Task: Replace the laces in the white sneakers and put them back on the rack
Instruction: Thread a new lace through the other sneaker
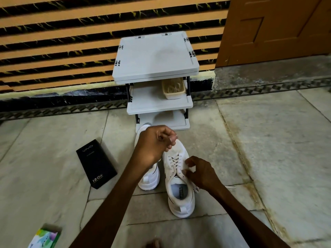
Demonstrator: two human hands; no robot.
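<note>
Two white sneakers stand side by side on the floor in front of a grey shoe rack [157, 102]. The right sneaker [180, 194] is laced with a white lace [176, 161]. The left sneaker [149, 178] is largely hidden under my left forearm. My left hand [155, 142] hovers above the right sneaker's toe with its fingers curled, pinching what looks like a lace end. My right hand [200, 173] pinches the lace at the sneaker's right eyelets. A loose lace end [230, 187] trails on the floor behind my right wrist.
A black phone box [96, 163] lies on the floor to the left. A small colourful box [44, 237] sits at the bottom left. A beige basket [173, 89] stands on the rack's middle shelf. Striped wall behind, wooden door [272, 29] at the right.
</note>
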